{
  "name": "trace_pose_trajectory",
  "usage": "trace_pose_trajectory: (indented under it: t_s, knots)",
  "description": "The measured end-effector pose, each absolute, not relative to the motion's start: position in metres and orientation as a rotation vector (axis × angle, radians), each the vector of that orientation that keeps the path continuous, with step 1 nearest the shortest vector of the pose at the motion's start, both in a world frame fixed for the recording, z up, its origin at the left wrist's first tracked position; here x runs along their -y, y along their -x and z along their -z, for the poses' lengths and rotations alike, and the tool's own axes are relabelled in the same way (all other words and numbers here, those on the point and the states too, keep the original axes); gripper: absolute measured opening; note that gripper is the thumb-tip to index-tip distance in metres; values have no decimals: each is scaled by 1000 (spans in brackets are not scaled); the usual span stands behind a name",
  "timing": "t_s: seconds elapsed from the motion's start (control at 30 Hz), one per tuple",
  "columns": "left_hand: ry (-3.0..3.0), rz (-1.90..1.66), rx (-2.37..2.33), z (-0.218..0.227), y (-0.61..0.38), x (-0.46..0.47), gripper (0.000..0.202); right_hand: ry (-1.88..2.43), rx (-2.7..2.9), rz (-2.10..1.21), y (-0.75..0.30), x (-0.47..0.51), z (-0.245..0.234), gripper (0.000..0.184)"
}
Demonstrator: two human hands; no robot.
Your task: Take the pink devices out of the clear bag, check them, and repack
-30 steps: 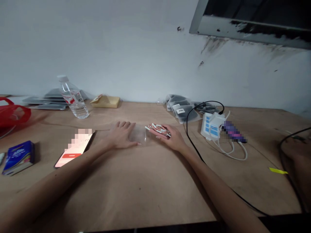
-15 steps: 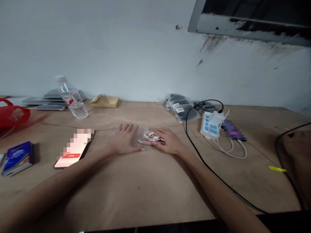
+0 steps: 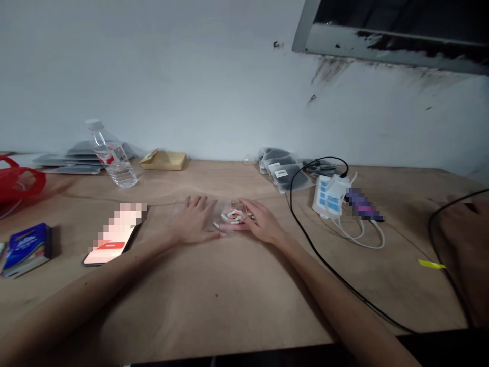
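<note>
A clear plastic bag (image 3: 217,209) lies on the wooden table between my hands. Several small white cylinders and orange-pink pieces (image 3: 236,216) are heaped at its right part; they are too small to name, and some are hidden by my fingers. My left hand (image 3: 196,219) rests flat on the left part of the bag, fingers spread and thumb stretched to the right. My right hand (image 3: 263,221) is at the right end of the heap. Its fingers are stretched and its thumb touches the pieces; nothing is gripped in it.
On the left are a lit phone (image 3: 114,234), a blue pack (image 3: 28,247), a red bag (image 3: 23,181) and a water bottle (image 3: 116,163). A cardboard tray (image 3: 164,160) and grey packets (image 3: 286,171) stand near the wall. A power strip (image 3: 327,199) and black cable (image 3: 324,262) are at right.
My right hand's fingers have shifted, the thumb and fingers now further apart, and more of the heap shows. My left hand stays flat on the bag. The whole view has shifted slightly.
</note>
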State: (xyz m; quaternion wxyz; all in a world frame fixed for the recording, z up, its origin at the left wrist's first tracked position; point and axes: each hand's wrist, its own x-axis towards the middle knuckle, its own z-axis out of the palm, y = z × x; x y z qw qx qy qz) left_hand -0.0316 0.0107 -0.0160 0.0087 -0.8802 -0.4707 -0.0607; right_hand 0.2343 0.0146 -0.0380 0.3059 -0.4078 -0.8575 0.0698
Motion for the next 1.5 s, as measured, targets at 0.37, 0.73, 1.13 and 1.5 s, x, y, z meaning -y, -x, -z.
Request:
trace_pose_trajectory:
  t_s: [0.37, 0.73, 1.13, 1.5]
  knots:
    - [2755, 208, 1525, 15, 30, -10, 105, 1288, 1766, -270, -245, -30, 51, 43]
    - [2724, 248, 1510, 11, 28, -8, 96, 1183, 1795, -457, -224, -22, 53, 41]
    - [2787, 216, 1476, 16, 22, -5, 103, 1126, 1587, -667, -224, -36, 73, 62]
    - [2795, 238, 1460, 13, 48, -28, 99, 1053, 2452, -247, -266, -34, 57, 66]
